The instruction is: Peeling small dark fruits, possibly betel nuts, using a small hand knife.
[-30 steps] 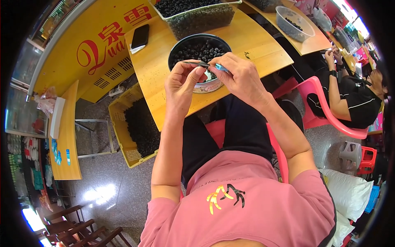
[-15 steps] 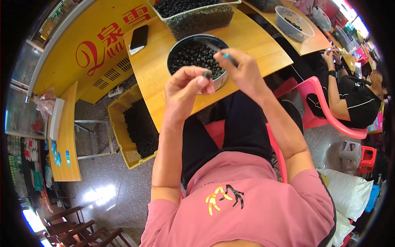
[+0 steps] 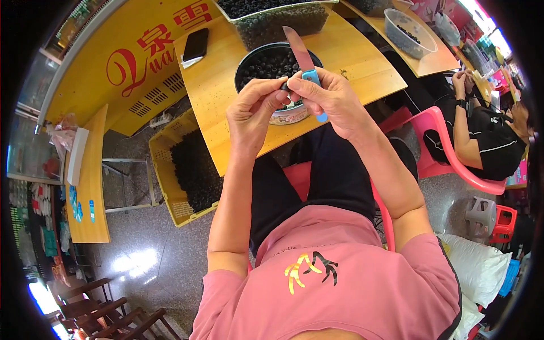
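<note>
Dark piece pinched between your two hands, knife blade turned up and away

At your far left, the yellow crate (image 3: 164, 180) sits on the floor beside the worktop (image 3: 365, 68), partly filled with a dark heap; down there it probably leaves the surface freer for the vessels. The black smartphone (image 3: 195, 45) lies near the worktop's left edge over something white, apart from the tub. Your left hand (image 3: 248, 110) is closed to a fingertip pinch on one small dark rounded piece (image 3: 284, 86), just above the near side of the round tub (image 3: 290, 117); holding it there likely lets anything loose drop back inside. Behind the tub stands the clear plastic bin (image 3: 283, 27), heaped with similar dark pieces, seemingly within easy reach. Your right hand (image 3: 334, 105) is curled round the blue handle of the knife (image 3: 298, 48), its thumb beside the piece; whether it presses on it, you cannot tell from here. The blade points upward over the tub, presumably to keep the edge clear of your fingers. Further right, a translucent bowl (image 3: 418, 52) holds a few dark pieces.
</note>
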`<state>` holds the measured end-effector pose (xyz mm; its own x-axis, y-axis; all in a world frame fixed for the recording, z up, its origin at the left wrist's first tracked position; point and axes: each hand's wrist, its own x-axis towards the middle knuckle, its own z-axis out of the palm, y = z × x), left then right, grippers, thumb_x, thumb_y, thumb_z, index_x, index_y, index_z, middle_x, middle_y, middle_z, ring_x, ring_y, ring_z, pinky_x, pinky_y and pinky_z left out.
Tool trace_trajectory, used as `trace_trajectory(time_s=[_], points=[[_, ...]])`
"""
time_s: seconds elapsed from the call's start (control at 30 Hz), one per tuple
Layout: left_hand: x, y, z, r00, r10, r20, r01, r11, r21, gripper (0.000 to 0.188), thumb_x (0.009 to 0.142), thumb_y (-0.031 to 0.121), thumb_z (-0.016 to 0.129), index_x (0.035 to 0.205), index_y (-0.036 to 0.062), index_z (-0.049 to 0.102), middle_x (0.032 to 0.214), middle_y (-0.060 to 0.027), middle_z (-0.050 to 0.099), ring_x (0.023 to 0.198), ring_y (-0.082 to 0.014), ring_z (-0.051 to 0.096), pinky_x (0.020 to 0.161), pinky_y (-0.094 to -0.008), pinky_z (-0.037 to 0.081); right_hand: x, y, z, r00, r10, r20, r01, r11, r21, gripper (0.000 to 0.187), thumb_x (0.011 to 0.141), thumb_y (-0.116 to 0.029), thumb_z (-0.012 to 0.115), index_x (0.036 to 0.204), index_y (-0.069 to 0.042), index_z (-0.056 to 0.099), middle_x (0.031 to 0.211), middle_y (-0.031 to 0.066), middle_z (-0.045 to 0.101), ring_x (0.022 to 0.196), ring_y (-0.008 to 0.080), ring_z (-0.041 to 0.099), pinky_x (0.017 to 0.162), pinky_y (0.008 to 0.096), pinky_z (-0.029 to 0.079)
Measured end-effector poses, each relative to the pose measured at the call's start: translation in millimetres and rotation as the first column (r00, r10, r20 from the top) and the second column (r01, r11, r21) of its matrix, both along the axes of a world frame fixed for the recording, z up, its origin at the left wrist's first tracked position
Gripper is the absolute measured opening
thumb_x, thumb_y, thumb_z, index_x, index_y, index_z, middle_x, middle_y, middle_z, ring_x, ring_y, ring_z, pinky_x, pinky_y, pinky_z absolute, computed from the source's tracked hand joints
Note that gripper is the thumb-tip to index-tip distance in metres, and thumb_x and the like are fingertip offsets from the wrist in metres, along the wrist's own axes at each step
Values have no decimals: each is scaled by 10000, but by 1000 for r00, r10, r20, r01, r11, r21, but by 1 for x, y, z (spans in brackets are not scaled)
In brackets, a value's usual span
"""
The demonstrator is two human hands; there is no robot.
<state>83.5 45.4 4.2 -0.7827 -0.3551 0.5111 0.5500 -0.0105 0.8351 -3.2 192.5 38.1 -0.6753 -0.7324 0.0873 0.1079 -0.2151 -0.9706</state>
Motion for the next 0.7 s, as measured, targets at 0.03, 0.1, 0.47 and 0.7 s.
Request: trace_trajectory(time_s=[0.03,0.1,0.47,0.7], points=[[0,-1,0,1000,-4,-8,4,1000,1,213,883,-34,644,1093,-26,676,1007,-74,636,887,-135,640,781,-244,552,1,-1,-1,1000,3,19,-2,1000,-17,157,925,-231,671,932,-75,652,772,-18,620,545,-1,407,494,160,310],[1,-2,1,1000,-7,-16,7,1000,0,211,882,-37,643,1090,-27,676,1014,-77,633,894,-139,643,797,-246,557,2,-3,-1,999,6,38,-5,999,-35,154,928,-230,666,931,-77,649,774,-10,627,550,-4,414,498,158,311],[1,3,1,994,-86,65,73,981,182,172,930,129,654,1051,11,621,892,-22,636,777,-88,571,724,-221,468,2,6,1,402,-137,-905,326,945,2,161,902,-135,657,964,13,636,814,101,618,694,184,610,597,287,466],[2,0,-2,990,-115,87,98,979,181,179,927,128,655,1058,12,619,891,-31,638,778,-97,572,727,-228,466,-2,6,-4,307,-152,-939,357,934,-34,102,881,-90,663,954,-20,646,802,89,612,674,239,609,577,332,468]])
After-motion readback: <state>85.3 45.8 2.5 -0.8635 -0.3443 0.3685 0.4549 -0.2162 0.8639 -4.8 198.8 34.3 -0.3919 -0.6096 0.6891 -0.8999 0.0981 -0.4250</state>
